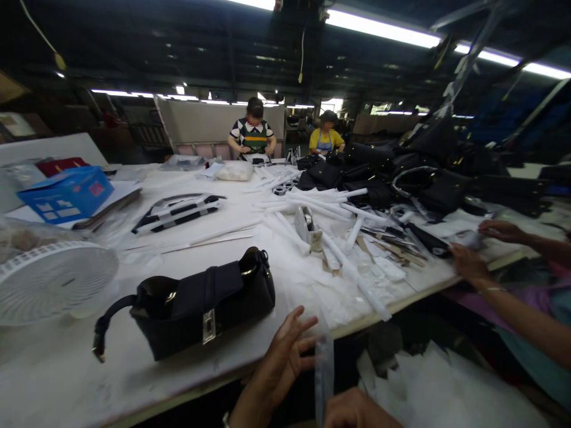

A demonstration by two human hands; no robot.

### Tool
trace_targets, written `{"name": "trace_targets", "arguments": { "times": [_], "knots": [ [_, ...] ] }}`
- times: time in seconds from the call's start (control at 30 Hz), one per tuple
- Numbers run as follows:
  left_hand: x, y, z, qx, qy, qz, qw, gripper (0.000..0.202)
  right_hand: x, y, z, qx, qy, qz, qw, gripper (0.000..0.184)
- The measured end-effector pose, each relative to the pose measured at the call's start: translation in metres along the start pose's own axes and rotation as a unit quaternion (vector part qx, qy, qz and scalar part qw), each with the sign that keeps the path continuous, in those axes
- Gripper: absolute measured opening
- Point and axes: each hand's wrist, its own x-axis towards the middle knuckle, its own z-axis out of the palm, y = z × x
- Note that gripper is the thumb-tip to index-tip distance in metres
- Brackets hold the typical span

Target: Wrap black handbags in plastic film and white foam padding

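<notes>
My left hand (285,362) is at the table's front edge, palm turned inward and fingers spread. Its fingertips reach up against a narrow translucent plastic strip (325,371), which hangs upright between my hands; whether they touch it I cannot tell. Lower down, my right hand (357,410) is curled closed around the strip's lower end, partly cut off by the frame's bottom. To the left of my hands a black handbag (200,303) stands on the white table (187,380), its top open, a metal clasp on the front and a strap trailing left.
A white plastic basket (57,279) and a blue box (66,193) are at left. White rolled tubes (312,202) and a tape dispenser (306,223) lie mid-table, with piled black bags (428,184) behind. A co-worker's hands (473,264) work at right; two people sit across.
</notes>
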Motion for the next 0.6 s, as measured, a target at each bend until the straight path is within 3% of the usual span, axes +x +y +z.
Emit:
{"name": "trace_targets", "arguments": {
  "times": [0.03,0.07,0.17,0.23,0.3,0.37,0.43,0.5,0.6],
  "knots": [
    [0.003,-0.001,0.003,0.013,0.011,-0.009,1.0,0.09,-0.005,-0.01,-0.022,0.012,0.009,0.001,1.0,0.038],
    [0.005,-0.003,0.005,0.033,0.018,-0.019,0.999,0.091,-0.012,-0.021,-0.052,0.025,-0.023,0.017,0.999,0.031],
    [0.008,-0.014,0.004,0.095,0.018,-0.032,0.995,0.094,-0.04,-0.049,-0.167,0.051,0.023,-0.001,0.998,0.036],
    [0.011,-0.02,0.0,0.114,0.017,-0.043,0.992,0.096,-0.059,-0.053,-0.236,0.064,0.044,-0.019,0.997,0.043],
    [0.014,-0.024,-0.005,0.125,0.013,-0.049,0.991,0.097,-0.074,-0.046,-0.281,0.074,0.067,-0.042,0.994,0.042],
    [0.017,-0.026,-0.01,0.151,0.005,-0.036,0.988,0.1,-0.083,-0.034,-0.301,0.08,0.084,-0.059,0.991,0.036],
    [0.016,-0.028,-0.014,0.184,-0.007,-0.023,0.983,0.101,-0.088,-0.026,-0.307,0.084,0.098,-0.069,0.989,0.031],
    [0.013,-0.028,-0.015,0.206,-0.023,-0.032,0.978,0.096,-0.091,-0.027,-0.305,0.086,0.108,-0.069,0.988,0.035],
    [0.002,-0.019,-0.013,0.213,-0.049,-0.042,0.975,0.065,-0.085,-0.044,-0.285,0.09,0.103,-0.046,0.99,0.032]
  ]
}}
